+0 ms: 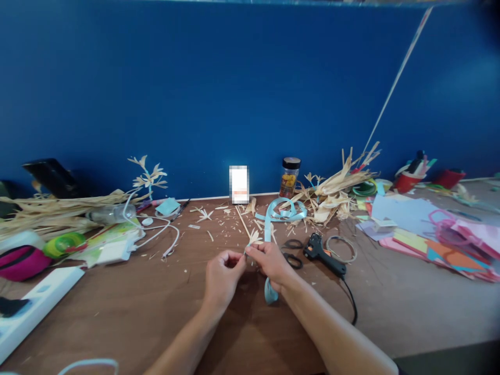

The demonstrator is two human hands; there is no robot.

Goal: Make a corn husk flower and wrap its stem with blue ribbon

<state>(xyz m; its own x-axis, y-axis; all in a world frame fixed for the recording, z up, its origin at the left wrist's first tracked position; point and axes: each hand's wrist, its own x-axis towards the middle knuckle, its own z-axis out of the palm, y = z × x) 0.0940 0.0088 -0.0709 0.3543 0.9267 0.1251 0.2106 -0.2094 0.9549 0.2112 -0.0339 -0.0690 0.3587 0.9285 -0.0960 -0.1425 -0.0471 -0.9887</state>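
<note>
My left hand (223,273) is closed in a pinch, its fingertips meeting those of my right hand (272,263). What the left fingers pinch is too small to make out. A small pale flower of dried husk (255,237) shows just beyond the joined fingertips. Light blue ribbon (270,292) runs through my closed right hand, with one end hanging below the palm. Its remaining length lies in loops on the table behind. Right of my right hand are black-handled scissors (292,260), partly hidden, and a black glue gun (325,255) with its cord trailing forward.
Husk scraps litter the brown table (156,307) up to a blue partition (234,94). Husk bundles (332,192) and a lidded jar (289,178) stand at the back. Coloured paper (406,216) spreads rightward. A white power strip (41,307) and cables lie left.
</note>
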